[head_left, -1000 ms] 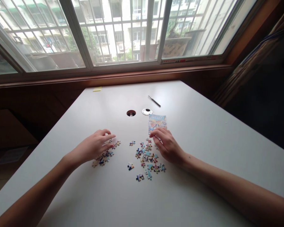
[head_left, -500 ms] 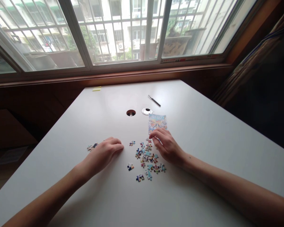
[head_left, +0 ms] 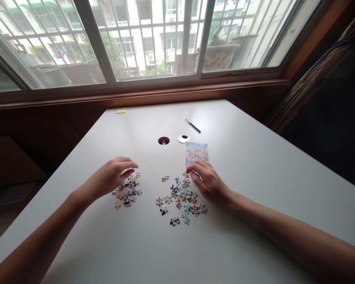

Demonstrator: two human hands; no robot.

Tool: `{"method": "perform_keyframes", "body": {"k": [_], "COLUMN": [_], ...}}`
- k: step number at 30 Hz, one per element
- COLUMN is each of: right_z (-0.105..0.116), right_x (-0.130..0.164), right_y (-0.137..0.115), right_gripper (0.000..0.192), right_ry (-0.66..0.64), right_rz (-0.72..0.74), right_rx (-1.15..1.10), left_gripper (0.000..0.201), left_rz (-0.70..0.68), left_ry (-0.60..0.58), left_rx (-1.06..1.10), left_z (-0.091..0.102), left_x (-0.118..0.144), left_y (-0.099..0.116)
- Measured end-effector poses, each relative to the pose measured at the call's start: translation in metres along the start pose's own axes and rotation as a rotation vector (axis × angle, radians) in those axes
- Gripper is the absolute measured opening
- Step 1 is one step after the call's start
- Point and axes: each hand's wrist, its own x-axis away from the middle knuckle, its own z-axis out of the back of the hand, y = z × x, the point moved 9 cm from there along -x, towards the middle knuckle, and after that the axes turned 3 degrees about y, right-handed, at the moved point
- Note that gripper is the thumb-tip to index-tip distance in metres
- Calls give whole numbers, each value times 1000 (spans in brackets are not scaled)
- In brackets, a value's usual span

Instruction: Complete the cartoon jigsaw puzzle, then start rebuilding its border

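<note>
White tabletop [head_left: 136, 244] extends toward a wooden sill [head_left: 153, 94] below a barred window [head_left: 153, 43]. Yellow sticker [head_left: 121, 111] marks the far left corner. Round hole [head_left: 163, 141], perforated cover [head_left: 183, 138] and pen [head_left: 193, 126] occupy the far half.

Jigsaw pieces are small, interlocking and flat on the tabletop. Left pile [head_left: 128, 193]: overlapping, many tan backs visible. Right group [head_left: 185, 195]: looser, printed faces in light blue, dark blue and pink. Picture card [head_left: 196, 152] lies behind the right group.

Count: 2 piece groups, 1 card, 1 pen, 1 hole, 1 cover, 2 hands. Overlap prevents an exact piece total.

Left hand [head_left: 114, 173]: above the left pile, fingers together, thumb apart. Right hand [head_left: 208, 181]: fingers curled at the card's near edge; whether they pinch anything cannot be determined.
</note>
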Motion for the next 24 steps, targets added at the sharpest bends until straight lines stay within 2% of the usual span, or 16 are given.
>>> {"method": "perform_keyframes", "body": {"k": [2,4,7,11,18,24], "right_z": [-1,-1,-1,-3,-2,-2], "right_x": [0,0,0,1,1,0], "right_y": [1,1,2,3,2,2], "right_gripper": [17,16,16,16,16,15], "right_ry": [-8,-8,-8,-17,-15,-10], "right_rz": [-3,-2,-2,-2,1,2], "right_rx": [0,0,-2,-3,-2,-2], "left_gripper": [35,41,41,27,20,17], "left_rz": [102,133,93,66,135,54], "left_ry": [-72,-167,-221,-197,-121,-30], "left_rx": [-47,-22,37,100,149,192], "left_z": [2,-7,-22,-29,-15,1], "left_x": [4,9,9,5,4,0], "left_y": [-31,-41,-29,-15,-27,-3]}}
